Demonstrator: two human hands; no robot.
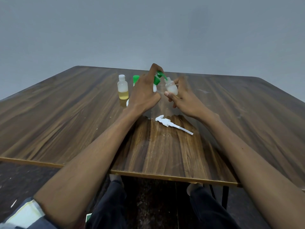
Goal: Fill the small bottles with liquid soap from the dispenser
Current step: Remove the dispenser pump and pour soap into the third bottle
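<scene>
My left hand (145, 90) rests on the green pump head of the soap dispenser (157, 80), with a finger on top of the pump; the dispenser's white body is mostly hidden behind the hand. My right hand (183, 95) grips a small translucent bottle (171, 87), uncapped and tilted, its mouth right under the green nozzle. A second small bottle (123, 87) with a white cap stands to the left, holding yellowish liquid at its bottom. A green cap (135, 79) shows behind my left hand.
A loose white pump with a long dip tube (171, 123) lies on the wooden table (66, 116) between my forearms. A white round thing (127, 102) peeks out under my left wrist. The table's near edge lies above my knees.
</scene>
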